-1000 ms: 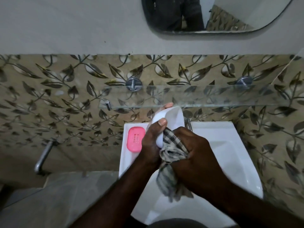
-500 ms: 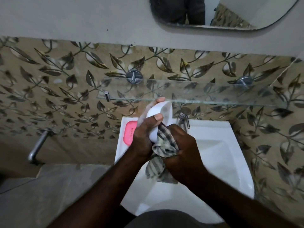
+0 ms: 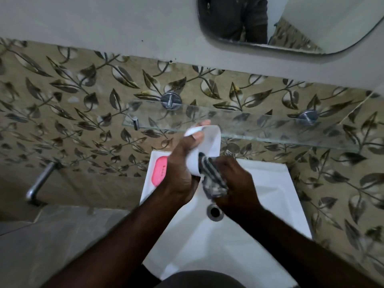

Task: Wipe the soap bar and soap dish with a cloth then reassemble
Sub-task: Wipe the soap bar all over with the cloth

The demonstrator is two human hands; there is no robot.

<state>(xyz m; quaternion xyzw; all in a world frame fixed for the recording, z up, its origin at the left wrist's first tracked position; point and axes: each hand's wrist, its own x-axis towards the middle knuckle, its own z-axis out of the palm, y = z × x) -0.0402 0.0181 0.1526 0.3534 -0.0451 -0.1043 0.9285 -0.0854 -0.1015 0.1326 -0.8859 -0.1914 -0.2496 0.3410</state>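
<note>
**Dish upright in the left, soap waiting to the left**

Held over the sink (image 3: 270, 183): white dish (image 3: 209, 146), stood nearly on end, long axis running up toward the glass shelf (image 3: 259, 129) and down toward the drain (image 3: 215, 212). Clamped by the left hand (image 3: 180, 173), thumb across the near face and fingertips curled over the far top edge. Bunched in the right hand (image 3: 236, 183), closed tight round it: striped cloth (image 3: 212, 179), pressed against the lower right part of the dish, with a tail hanging down toward the drain.

Lying flat on the sink's left back ledge: pink soap (image 3: 159, 171), long axis roughly parallel to the upright dish, just beside the left wrist and partly hidden behind it. Well apart from the right hand, with the dish and left hand in between.

Judged from this: wiping of the dish in hand, reassembly not yet done (whether the soap has had its wipe cannot be told). For putting the two together, soap nearest the left hand, which is occupied; so probably dish set down flat first, near the ledge, then soap lifted across. Risk: a smooth, possibly wet dish gripped by its edges only.
</note>
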